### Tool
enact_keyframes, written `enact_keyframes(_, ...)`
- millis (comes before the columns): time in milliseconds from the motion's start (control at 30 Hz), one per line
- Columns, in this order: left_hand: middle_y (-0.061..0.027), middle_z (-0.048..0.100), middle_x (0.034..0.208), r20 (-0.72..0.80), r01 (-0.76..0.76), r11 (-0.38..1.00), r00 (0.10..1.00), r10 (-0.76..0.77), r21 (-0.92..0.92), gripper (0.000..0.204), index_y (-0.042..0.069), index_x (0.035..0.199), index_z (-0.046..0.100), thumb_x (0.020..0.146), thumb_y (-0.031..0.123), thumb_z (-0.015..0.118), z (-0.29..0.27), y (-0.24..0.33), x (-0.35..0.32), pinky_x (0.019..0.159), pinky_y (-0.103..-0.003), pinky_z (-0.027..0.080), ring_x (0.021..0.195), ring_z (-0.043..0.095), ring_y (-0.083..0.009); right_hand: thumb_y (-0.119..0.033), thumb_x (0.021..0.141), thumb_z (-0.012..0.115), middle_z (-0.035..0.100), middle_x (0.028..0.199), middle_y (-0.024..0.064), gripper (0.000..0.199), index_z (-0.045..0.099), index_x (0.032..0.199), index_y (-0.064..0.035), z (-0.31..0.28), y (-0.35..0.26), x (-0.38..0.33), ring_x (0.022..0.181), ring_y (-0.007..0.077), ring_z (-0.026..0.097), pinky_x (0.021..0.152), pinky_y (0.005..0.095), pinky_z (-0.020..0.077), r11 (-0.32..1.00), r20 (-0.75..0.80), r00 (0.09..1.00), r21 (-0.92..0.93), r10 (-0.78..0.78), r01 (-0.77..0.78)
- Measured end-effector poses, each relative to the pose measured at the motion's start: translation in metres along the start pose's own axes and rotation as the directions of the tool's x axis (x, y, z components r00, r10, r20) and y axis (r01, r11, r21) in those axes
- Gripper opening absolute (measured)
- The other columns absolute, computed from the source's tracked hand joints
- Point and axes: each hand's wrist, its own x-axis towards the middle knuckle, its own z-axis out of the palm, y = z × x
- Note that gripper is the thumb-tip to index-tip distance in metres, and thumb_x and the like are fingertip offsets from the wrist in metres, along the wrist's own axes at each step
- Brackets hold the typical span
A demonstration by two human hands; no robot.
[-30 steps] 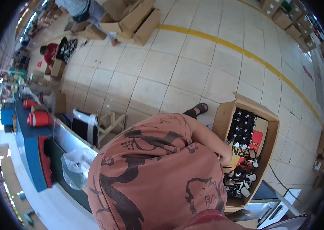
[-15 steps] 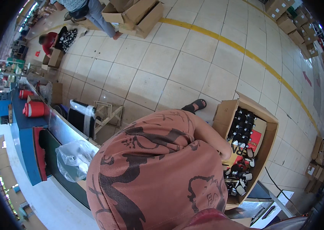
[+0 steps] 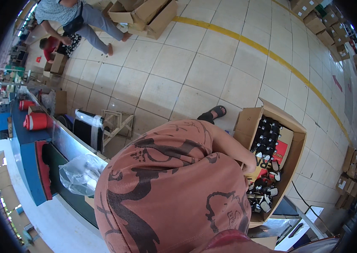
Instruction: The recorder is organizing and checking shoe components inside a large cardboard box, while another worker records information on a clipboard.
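Note:
My left arm crosses in front of my rust-coloured patterned shirt, and my left hand (image 3: 250, 163) is over the near-left side of an open cardboard box (image 3: 246, 126). The hand's fingers are mostly hidden, so I cannot tell whether they hold anything. Inside the box, small black pieces with shiny metal bits stand in rows (image 3: 266, 134). Closer to me lies a jumbled heap of black and white pieces (image 3: 264, 196), too small to name. Printed yellow and red cardboard (image 3: 281, 151) lies among them. My right hand is out of sight.
A bench at left carries a crumpled clear plastic bag (image 3: 83, 173) and a red jug (image 3: 36, 121). A wooden frame (image 3: 117, 128) stands beside it. My sandalled foot (image 3: 217, 112) is near the box. Ahead are large cartons (image 3: 153, 19), a standing person (image 3: 90, 25) and a crouching person (image 3: 51, 45).
My left hand has shifted slightly and looks more bent at the wrist. The standing person shows more fully, with both feet visible now. The box's contents look much the same.

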Motion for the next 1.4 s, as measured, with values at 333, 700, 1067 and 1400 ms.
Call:
enact_keyframes(333, -0.0148, 0.065, 0.075, -0.447, -0.045, 0.999, 0.894, 0.028, -0.029, 0.019, 0.006, 0.075, 0.068, 0.066, 0.02, 0.06, 0.023, -0.014, 0.033, 0.061, -0.042, 0.048, 0.074, 0.062, -0.0307, -0.017, 0.082, 0.058, 0.052, 0.104, 0.0158, 0.037, 0.051, 0.118, -0.0095, 0.024, -0.056, -0.028, 0.073, 0.0258, 0.056, 0.065, 0.034, 0.0475, 0.885, -0.574, 0.707, -0.436, -0.413, 0.164)
enact_keyframes(700, -0.0082, 0.065, 0.075, -0.645, 0.009, 0.999, 0.763, -0.039, -0.05, 0.017, 0.013, 0.076, 0.07, 0.065, 0.024, 0.062, 0.02, -0.016, 0.034, 0.056, -0.042, 0.046, 0.07, 0.061, -0.0266, -0.023, 0.078, 0.057, 0.035, 0.131, 0.0267, 0.041, 0.056, 0.119, -0.0262, -0.002, -0.048, -0.023, 0.1, 0.0437, 0.052, 0.076, 0.0478, 0.0476, 0.719, -0.545, 0.686, -0.694, -0.483, -0.045)
enact_keyframes(1067, -0.0054, 0.062, 0.092, -0.862, -0.444, 0.894, -0.43, -0.268, -0.056, 0.02, 0.008, 0.097, 0.063, 0.078, 0.013, 0.064, -0.002, -0.084, -0.173, 0.071, -0.031, 0.047, 0.081, 0.059, -0.0165, -0.024, 0.073, 0.062, 0.024, 0.134, 0.0322, 0.051, 0.051, 0.123, -0.0208, -0.006, -0.021, -0.009, 0.111, 0.0505, 0.042, 0.084, 0.0498, 0.0459, 0.63, -0.424, 0.695, -0.774, -0.581, 0.054)
enact_keyframes(1400, -0.0097, 0.054, 0.063, 0.021, -0.327, 0.792, -0.929, -0.369, -0.515, 0.101, 0.008, 0.139, -0.004, 0.067, -0.005, 0.066, 0.239, -0.158, -0.592, 0.036, -0.029, 0.043, 0.049, 0.056, -0.0169, -0.029, 0.078, 0.061, 0.031, 0.132, 0.031, 0.042, 0.054, 0.119, -0.0209, -0.037, 0.008, 0.029, 0.113, 0.0446, 0.044, 0.085, 0.0455, 0.0446, 0.875, -0.411, 0.826, -0.446, -0.385, 0.186)
